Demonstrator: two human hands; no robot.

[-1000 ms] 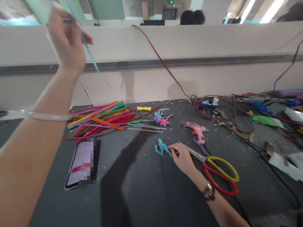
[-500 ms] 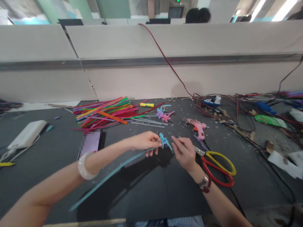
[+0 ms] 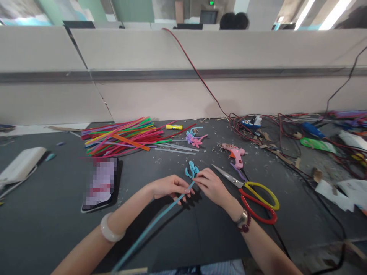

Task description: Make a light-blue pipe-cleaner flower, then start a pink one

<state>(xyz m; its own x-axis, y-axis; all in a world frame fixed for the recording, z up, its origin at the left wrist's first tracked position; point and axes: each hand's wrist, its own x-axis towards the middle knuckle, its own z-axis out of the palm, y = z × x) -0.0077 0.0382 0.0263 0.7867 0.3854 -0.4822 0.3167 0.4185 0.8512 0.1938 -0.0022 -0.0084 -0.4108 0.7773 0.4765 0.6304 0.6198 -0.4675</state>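
A light blue pipe cleaner (image 3: 156, 220) runs from the lower left up to a cluster of bent blue loops (image 3: 192, 169) at its far end. My left hand (image 3: 172, 187) is closed on the stem, pinching it below the loops. Fingertips of my right hand (image 3: 210, 185) pinch the same pipe cleaner just under the loops, close to the left fingers. To the right of that hand lie scissors (image 3: 243, 185) with one yellow and one red handle. Behind the hands rest small pipe-cleaner flowers, a pink one (image 3: 197, 142) and a purple one (image 3: 189, 137).
A bundle of colourful pipe cleaners (image 3: 123, 137) lies back left, with a yellow glue stick (image 3: 174, 127) beside it. A phone (image 3: 100, 183) and a white power bank (image 3: 23, 164) are on the left. A pink glue gun (image 3: 236, 154) and tangled cables (image 3: 239, 126) occupy the right.
My right hand has moved left and now grips the pipe cleaner under its loops. My left hand has slid lower on the stem, and the loops now point upward.
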